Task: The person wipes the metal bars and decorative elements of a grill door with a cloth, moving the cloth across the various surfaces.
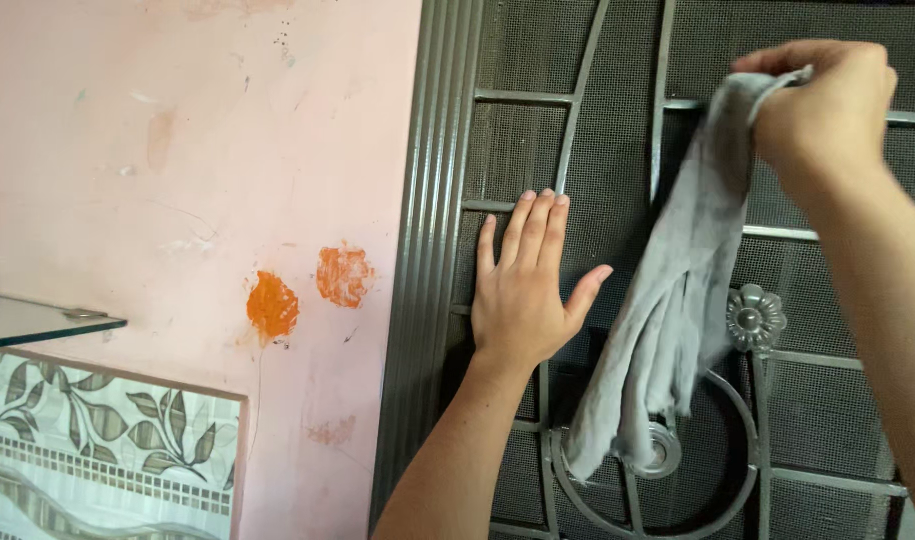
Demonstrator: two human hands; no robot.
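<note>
My left hand (pixel 524 287) lies flat, fingers together and pointing up, against a dark metal grille door (pixel 617 150) with fine mesh behind curved bars. My right hand (pixel 827 100) is raised at the upper right and grips the top of a dirty grey cloth (pixel 667 310). The cloth hangs down loose in front of the grille, its lower end reaching a round metal boss (pixel 664 452). A small metal flower ornament (pixel 755 319) sits on the grille just right of the cloth.
A ribbed metal door frame (pixel 432 250) runs down left of the grille. Beyond it is a pink wall (pixel 177 150) with two orange smears (pixel 307 290), a glass shelf (pixel 37 320) at the left edge and leaf-patterned tiles (pixel 107 450) below.
</note>
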